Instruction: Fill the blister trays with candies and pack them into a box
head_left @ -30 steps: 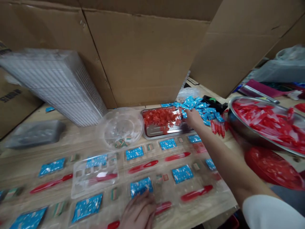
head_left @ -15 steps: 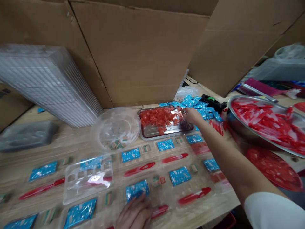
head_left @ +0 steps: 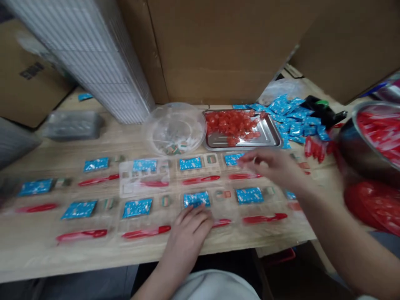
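Note:
My left hand (head_left: 191,225) lies palm down on a clear plastic tray, fingers extended over the lower edge of a blue printed packet (head_left: 196,198). Under the same hand pokes out the end of a red plastic tool (head_left: 221,223); its kind is unclear. In that tray's small compartment sit a striped block and a small red square piece (head_left: 227,194). My right hand (head_left: 273,166), slightly blurred, hovers above the back row of trays with its fingertips pinched. A small red piece (head_left: 245,158) shows at those fingertips, next to another blue packet (head_left: 231,159).
Behind the rows stand a metal tray (head_left: 270,135) of red pieces and a round clear tub (head_left: 150,133) with striped blocks. Loose blue packets (head_left: 289,110) and a steel bowl (head_left: 353,137) of red tools lie right. Stacked clear trays (head_left: 109,62) lean against cardboard (head_left: 218,54).
My right hand has come away from the metal tray toward me, a red piece at its fingertips. My left hand stays on the same packet. The view has tilted down and shifted left.

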`<state>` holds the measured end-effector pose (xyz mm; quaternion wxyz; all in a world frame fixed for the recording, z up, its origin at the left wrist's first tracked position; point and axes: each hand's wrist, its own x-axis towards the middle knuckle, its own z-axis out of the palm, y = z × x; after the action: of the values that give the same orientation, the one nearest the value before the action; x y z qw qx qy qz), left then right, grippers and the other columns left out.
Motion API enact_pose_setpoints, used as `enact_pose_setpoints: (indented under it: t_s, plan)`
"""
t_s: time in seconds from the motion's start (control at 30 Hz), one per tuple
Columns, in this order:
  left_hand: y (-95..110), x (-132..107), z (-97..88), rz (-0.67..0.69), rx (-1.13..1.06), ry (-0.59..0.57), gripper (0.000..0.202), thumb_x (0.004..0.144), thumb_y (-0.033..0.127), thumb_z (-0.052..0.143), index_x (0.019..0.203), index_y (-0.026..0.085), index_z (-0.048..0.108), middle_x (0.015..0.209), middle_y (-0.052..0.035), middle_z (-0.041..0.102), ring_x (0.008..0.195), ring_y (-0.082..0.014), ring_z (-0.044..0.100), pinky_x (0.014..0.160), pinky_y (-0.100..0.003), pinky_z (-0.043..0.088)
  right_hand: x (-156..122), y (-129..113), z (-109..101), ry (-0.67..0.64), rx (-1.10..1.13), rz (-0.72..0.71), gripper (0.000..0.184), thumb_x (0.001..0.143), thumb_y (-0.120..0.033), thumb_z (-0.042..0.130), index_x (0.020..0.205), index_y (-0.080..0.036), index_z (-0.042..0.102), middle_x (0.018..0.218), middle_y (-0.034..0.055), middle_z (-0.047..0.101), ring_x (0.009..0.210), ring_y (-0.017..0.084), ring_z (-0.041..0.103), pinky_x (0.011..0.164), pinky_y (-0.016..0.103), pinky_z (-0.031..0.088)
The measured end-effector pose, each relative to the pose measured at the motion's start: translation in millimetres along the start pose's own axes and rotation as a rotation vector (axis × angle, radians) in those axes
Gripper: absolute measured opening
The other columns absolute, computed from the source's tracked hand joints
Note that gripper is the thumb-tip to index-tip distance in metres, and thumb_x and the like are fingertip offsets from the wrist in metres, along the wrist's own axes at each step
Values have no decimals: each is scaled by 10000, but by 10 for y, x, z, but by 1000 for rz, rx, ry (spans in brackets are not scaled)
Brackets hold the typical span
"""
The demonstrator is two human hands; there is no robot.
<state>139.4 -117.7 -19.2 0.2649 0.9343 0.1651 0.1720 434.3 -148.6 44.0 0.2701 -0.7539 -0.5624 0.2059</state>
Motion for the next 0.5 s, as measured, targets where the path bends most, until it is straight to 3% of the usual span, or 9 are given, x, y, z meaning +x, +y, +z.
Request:
enact_pose_setpoints:
  t_s: [0.07,0.13,0.27,0.33,0.4,0.43,0.5]
  plan:
    - [-6,-17,-4,-16,-16,-16,245,910,166,461,1091,238,609,1141,-13,666,1158,-214,553,998,-445,437,-248,-277,272,-108,6,-192,125,847,-300,583,889,-226,673,882,32,690,834,178,608,722,300,474]
    - [-16,-27,-11,-20,-31,-24,227,904,164,474,1068,236,614,1144,-11,665,1158,-209,552,992,-439,439,-387,-469,535,-130,-122,-306,86,841,-236,598,820,-198,672,815,48,680,826,195,589,760,336,466]
    - [-35,-34,-7,2,-47,-1,212,895,148,483,1025,227,631,1104,-22,680,1138,-205,569,987,-431,449,-414,-607,795,-154,-395,-351,111,808,-152,609,702,-157,641,720,75,648,786,224,560,746,367,458]
    - [-43,-36,9,18,-51,36,209,893,147,480,1008,224,638,1077,-30,690,1119,-202,584,980,-418,459,-321,-524,722,-182,-391,-352,59,788,-176,635,732,-163,642,776,73,653,837,226,566,768,359,460]
    - [-47,-33,23,29,-53,70,211,893,147,476,1004,224,638,1059,-31,696,1100,-199,598,971,-409,471,-129,-304,516,-127,-315,-266,33,796,-210,626,802,-185,647,838,50,659,831,196,581,745,321,469]
    - [-46,-29,28,30,-52,77,213,893,146,475,1008,225,636,1053,-28,698,1092,-197,604,966,-406,477,4,-146,377,-72,-266,-195,68,819,-223,596,859,-198,645,878,38,659,805,171,589,718,297,471]
    - [-39,-19,30,28,-46,76,217,892,143,472,1015,227,631,1050,-22,700,1085,-197,609,958,-403,484,317,230,86,220,-274,26,109,854,-225,543,818,-191,639,797,36,647,718,149,579,686,297,464]
